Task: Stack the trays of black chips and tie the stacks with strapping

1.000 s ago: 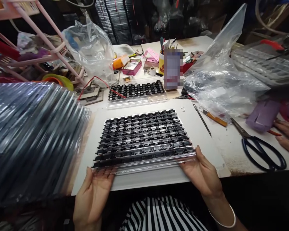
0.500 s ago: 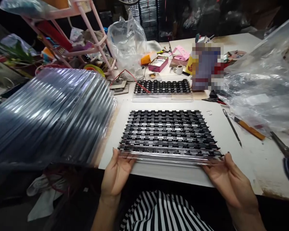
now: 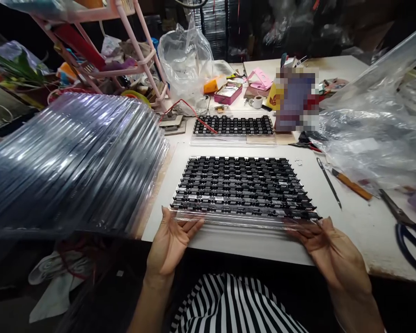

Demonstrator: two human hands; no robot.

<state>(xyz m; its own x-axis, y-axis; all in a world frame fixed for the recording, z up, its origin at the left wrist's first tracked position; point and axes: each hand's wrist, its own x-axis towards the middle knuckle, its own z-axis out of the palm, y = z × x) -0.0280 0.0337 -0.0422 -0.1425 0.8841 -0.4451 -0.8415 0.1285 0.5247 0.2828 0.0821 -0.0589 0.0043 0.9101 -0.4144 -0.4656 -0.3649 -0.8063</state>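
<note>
A clear plastic tray [image 3: 229, 218] filled with rows of small black parts [image 3: 242, 185] is in front of me on the white work surface, its near edge raised a little. My left hand [image 3: 173, 240] grips the near left corner, thumb at the side and fingers under the clear rim. At the near right corner my right hand [image 3: 336, 254] holds the tray the same way, fingers partly seen through the plastic. Behind it lies a second clear tray [image 3: 229, 141], also with black parts, crossed by a red cord [image 3: 197, 118].
A tall stack of clear trays [image 3: 72, 166] stands on the left. To the right lie tweezers [image 3: 329, 182], an orange-handled cutter [image 3: 351, 183], scissors [image 3: 402, 222] and a large plastic bag [image 3: 364, 138]. A pink rack [image 3: 145, 60] rises at back left.
The near edge of the tray has come up slightly in both hands, and more fingers show beneath it. The view has shifted a little. The second tray stays in place.
</note>
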